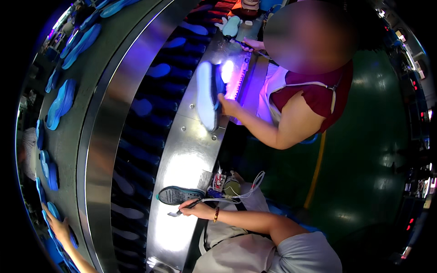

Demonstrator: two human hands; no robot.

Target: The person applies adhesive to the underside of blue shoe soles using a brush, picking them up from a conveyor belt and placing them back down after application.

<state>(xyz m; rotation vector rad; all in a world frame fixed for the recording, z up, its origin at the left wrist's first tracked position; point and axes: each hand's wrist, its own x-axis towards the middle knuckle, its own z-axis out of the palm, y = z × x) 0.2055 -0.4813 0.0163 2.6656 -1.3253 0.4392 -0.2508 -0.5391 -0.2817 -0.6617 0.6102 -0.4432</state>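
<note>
At the lower left, my left hand point(60, 228) reaches over the dark conveyor belt point(102, 41), with its fingers around a blue shoe sole point(53, 210). Part of that sole is hidden by the hand. My right hand point(198, 209) grips a brush point(191, 204) with a dark handle and a pale flat tip, low over the shiny metal worktop point(175, 154). Thin clear tubes point(223, 199) run by the brush's handle. Just beyond the brush tip, a dark grey shoe sole point(179, 195) with a teal edge lies flat on the worktop.
A co-worker point(296, 109) holds a pale-bottomed shoe point(207, 95) and a slim tool point(239, 43) by a bright violet light. More blue soles point(61, 104) lie along the belt. A raised metal rail point(98, 182) parts it from a dark rack of soles point(129, 211).
</note>
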